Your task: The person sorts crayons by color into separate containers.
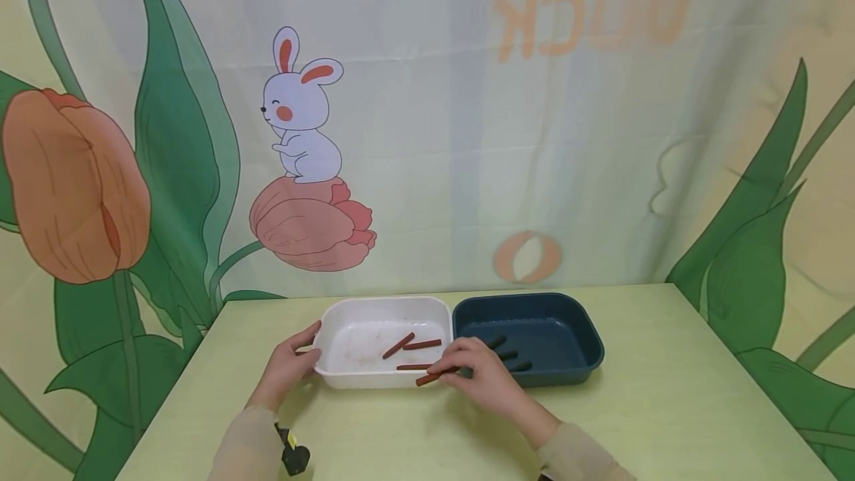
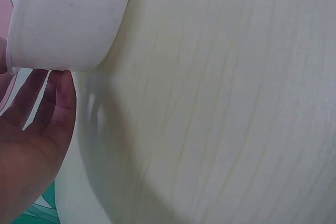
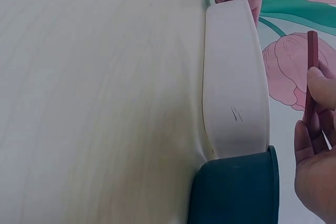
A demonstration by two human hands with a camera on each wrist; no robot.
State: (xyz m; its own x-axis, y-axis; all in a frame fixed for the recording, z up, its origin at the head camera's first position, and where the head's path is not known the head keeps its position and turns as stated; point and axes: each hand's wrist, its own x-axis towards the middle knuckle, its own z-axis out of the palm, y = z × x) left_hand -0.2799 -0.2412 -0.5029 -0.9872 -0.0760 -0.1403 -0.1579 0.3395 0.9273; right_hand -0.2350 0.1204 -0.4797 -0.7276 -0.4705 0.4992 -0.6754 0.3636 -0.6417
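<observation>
My left hand [image 1: 289, 364] grips the left end of a white plastic basin [image 1: 384, 381], its fingers against the outer wall in the left wrist view. Over the basin's front right corner, my right hand [image 1: 479, 375] pinches a thin reddish-brown stick [image 3: 312, 51] between thumb and fingers. Inside the white basin lie more such sticks [image 1: 422, 344], partly screened by the right hand. A dark teal basin [image 1: 594, 351] stands directly to the right, touching the white one. Several dark green or black sticks [image 1: 508, 355] lie in its left part, behind the right hand.
Both basins stand near the back edge of a pale wooden-patterned table [image 1: 668, 407]. Behind it hangs a printed curtain [image 1: 414, 132] with tulips and a rabbit. A small black object with a yellow mark [image 1: 292, 455] shows beside the left sleeve.
</observation>
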